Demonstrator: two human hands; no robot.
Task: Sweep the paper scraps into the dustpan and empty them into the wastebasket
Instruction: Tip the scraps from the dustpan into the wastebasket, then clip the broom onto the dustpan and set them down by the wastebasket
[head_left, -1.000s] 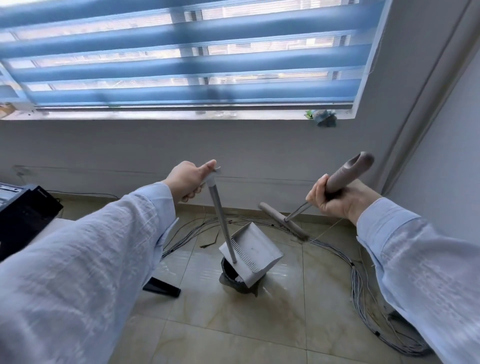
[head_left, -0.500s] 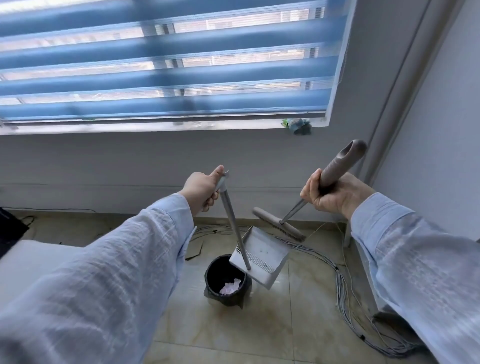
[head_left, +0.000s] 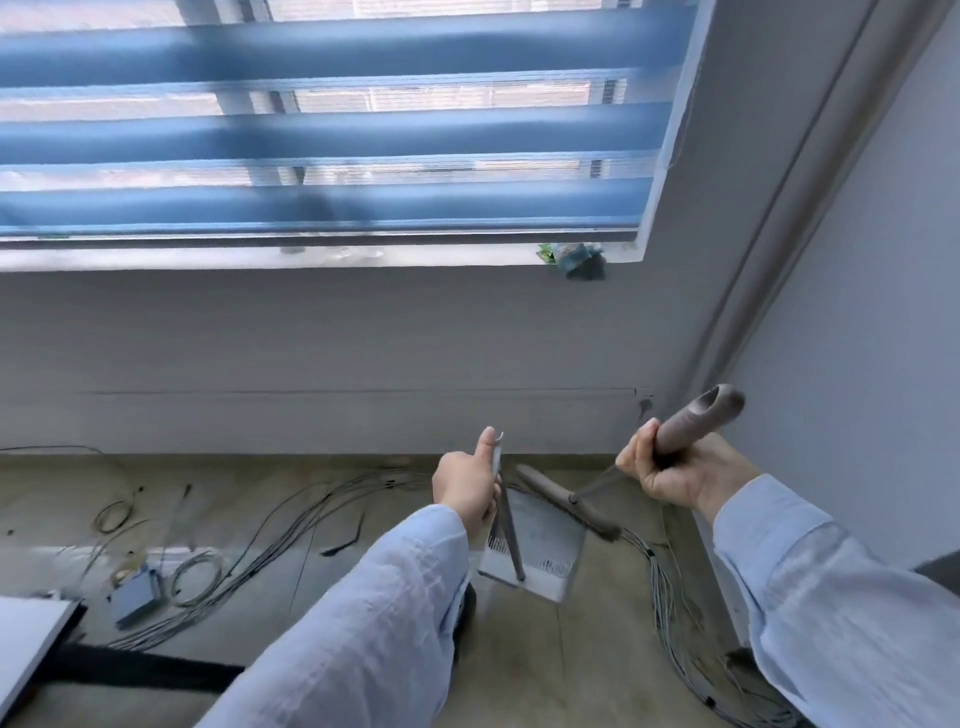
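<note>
Both tools held up off the floor, near the wall under the window. Left hand closed round the top of the dustpan's thin metal pole, thumb laid up along it. Pan hangs below, grey, tilted, comb teeth visible along its back edge; I can see no scraps in it, though the view is blurred. Right hand fisted tight on the fat brown grip of the broom, whose short head sits just behind the pan's upper edge.

Wastebasket: only a dark sliver shows, behind the left sleeve and just beside the pan's lower corner. Contents hidden.

Judgement: emptying step, at or near its end. Next move calls for checking the pan is clear, then setting it down without snagging the grey cables strewn over the tiles.
</note>
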